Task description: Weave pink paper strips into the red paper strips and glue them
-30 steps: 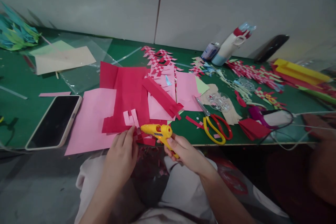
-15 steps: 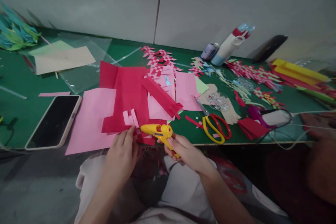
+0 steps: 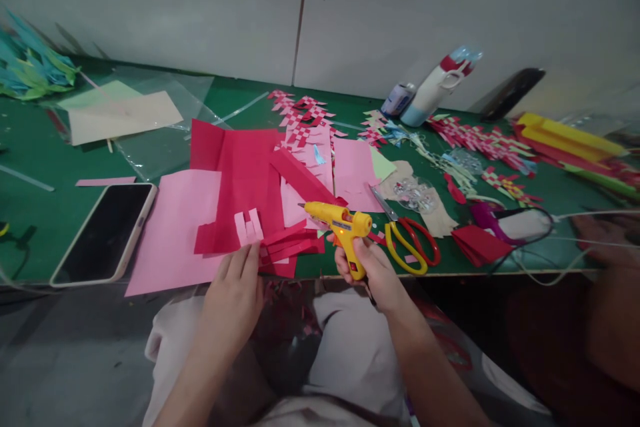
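Observation:
My right hand (image 3: 367, 270) is wrapped round the handle of a yellow glue gun (image 3: 337, 227), whose nozzle points left above the papers. My left hand (image 3: 237, 287) presses its fingertips on red paper strips (image 3: 293, 245) at the table's front edge; its fingers lie flat and close together. Just beyond those fingertips are short pink strips (image 3: 249, 225) on a large red sheet (image 3: 253, 180). A pink sheet (image 3: 175, 233) lies partly beneath it. A folded red strip (image 3: 303, 173) slants across more pink paper behind the glue gun.
A phone (image 3: 105, 233) lies at the left. Scissors (image 3: 413, 245) are right of the glue gun. Woven strips (image 3: 480, 137), a white bottle (image 3: 434, 93) and a can (image 3: 397, 100) stand or lie farther back. Another person's hand (image 3: 607, 233) is blurred at the right edge.
My right hand has moved the glue gun right and slightly up, away from my left hand. Red strips that it covered now show. My left hand has barely moved.

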`<state>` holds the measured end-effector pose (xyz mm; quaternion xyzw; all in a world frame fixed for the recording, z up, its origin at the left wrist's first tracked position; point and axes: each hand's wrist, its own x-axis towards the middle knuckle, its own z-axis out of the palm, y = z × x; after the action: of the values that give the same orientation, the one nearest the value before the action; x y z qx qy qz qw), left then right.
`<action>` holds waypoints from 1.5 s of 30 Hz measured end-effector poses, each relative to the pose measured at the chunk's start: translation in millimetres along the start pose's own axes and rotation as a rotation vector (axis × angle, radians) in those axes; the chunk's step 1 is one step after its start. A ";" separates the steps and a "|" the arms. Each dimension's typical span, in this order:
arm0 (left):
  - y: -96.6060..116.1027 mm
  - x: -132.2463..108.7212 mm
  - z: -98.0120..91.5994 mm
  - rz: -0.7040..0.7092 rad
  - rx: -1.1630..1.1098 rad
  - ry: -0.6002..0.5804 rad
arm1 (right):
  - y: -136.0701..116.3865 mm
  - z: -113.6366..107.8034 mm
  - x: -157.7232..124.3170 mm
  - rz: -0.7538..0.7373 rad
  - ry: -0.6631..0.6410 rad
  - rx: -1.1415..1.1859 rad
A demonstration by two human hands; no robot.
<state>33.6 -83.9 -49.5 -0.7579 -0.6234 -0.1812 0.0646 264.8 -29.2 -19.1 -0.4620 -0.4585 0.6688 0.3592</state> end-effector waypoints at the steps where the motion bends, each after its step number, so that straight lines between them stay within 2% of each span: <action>1: 0.1 0.5 0.6 0.011 0.017 -0.009 | -0.7 -0.4 0.3 -0.008 0.003 0.001; 8: 4.7 4.1 0.6 -0.001 0.051 -0.070 | -2.2 -0.4 2.7 -0.036 -0.010 -0.002; 22: 8.5 3.3 1.7 0.055 0.137 -0.026 | -0.7 1.3 9.6 -0.036 -0.025 -0.006; 29: 11.1 0.7 2.1 0.043 0.198 -0.074 | -1.7 2.0 12.8 -0.035 -0.018 -0.057; 32: 13.1 1.0 1.4 0.031 0.217 -0.082 | -6.6 -0.1 13.0 -0.098 0.038 -0.271; 37: 15.2 1.8 -0.1 0.020 0.251 -0.114 | -17.2 -10.2 15.3 -0.272 0.184 -0.938; 39: 15.5 2.3 -0.5 0.008 0.260 -0.141 | -19.6 -14.7 17.4 -0.328 0.221 -1.136; 45: 15.6 5.2 -1.2 0.044 0.266 -0.106 | -17.2 -22.8 17.8 -0.285 0.313 -1.499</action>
<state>49.4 -82.8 -44.5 -0.7645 -0.6278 -0.0551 0.1354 281.8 -1.2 -11.5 -0.6073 -0.7870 0.0548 0.0942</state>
